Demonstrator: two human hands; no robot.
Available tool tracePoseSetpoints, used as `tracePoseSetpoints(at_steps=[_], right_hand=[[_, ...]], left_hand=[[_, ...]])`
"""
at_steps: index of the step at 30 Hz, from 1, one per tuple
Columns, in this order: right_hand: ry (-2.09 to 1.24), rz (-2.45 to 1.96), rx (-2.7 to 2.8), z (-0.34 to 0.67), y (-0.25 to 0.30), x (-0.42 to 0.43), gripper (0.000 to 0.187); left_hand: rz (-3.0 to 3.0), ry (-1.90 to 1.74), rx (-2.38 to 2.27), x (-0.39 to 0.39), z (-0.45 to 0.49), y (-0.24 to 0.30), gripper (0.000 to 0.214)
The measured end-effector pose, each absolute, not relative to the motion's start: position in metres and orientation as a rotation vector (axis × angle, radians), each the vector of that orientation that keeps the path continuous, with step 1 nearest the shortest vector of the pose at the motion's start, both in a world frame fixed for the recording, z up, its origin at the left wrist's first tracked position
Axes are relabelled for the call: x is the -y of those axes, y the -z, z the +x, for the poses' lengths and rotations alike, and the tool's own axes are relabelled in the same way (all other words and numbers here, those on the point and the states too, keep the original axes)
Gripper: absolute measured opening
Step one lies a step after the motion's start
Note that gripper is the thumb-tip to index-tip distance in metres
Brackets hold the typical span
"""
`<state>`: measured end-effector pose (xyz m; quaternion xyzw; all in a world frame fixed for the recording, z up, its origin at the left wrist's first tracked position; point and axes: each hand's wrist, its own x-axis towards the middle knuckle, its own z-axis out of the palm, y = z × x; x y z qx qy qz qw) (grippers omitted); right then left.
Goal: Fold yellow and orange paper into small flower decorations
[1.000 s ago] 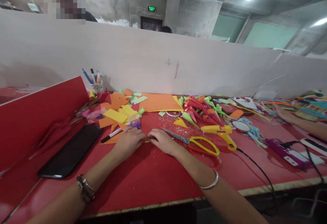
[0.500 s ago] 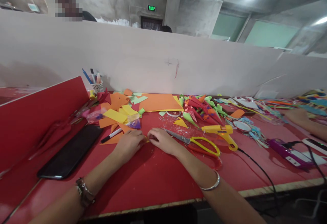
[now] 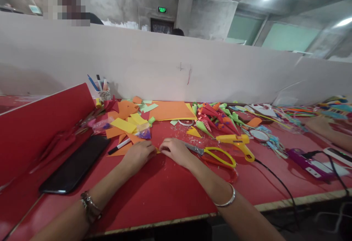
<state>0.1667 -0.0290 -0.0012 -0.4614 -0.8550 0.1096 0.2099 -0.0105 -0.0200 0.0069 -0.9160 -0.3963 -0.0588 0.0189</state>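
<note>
My left hand and my right hand meet over the red table, fingertips curled and closed. Between them shows a sliver of a small yellow paper piece, pinched from both sides and mostly hidden by the fingers. Just right of my right hand lie scissors with yellow handles, their blades partly behind that hand. A yellow glue gun rests beyond them on its side. Left of my left hand, a black-capped marker lies across orange paper scraps.
A black phone lies at the left by a red board. Behind are an orange sheet, a heap of coloured paper cones and a pen cup. A purple power strip and another person's arm are at the right.
The camera view has shifted very slightly. Both hands stay together at the yellow paper piece, with hardly any visible movement.
</note>
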Motion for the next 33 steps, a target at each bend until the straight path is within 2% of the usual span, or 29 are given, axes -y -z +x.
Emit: tracePoseSetpoints(at_steps=[13,16,24,29,33], right_hand=[[-0.360,-1.207,2.406,0.172,0.001,0.026,0.008],[-0.233,-1.193,2.480,0.174,0.001,0.025,0.008],[0.354,-1.182,2.776,0.167,0.002,0.025,0.012],[0.492,-1.132,2.788,0.163,0.002,0.030,0.011],[0.468,-1.156,2.730,0.162,0.001,0.031,0.010]], left_hand=[[-2.801,0.179,1.166,0.020,-0.007,-0.003,0.021],[-2.835,0.226,1.191,0.019,-0.008,-0.001,0.021],[-2.963,0.390,1.252,0.011,-0.015,0.004,0.021],[-2.941,0.317,1.143,0.012,-0.017,-0.003,0.015],[-2.886,0.257,1.063,0.016,-0.018,-0.012,0.018]])
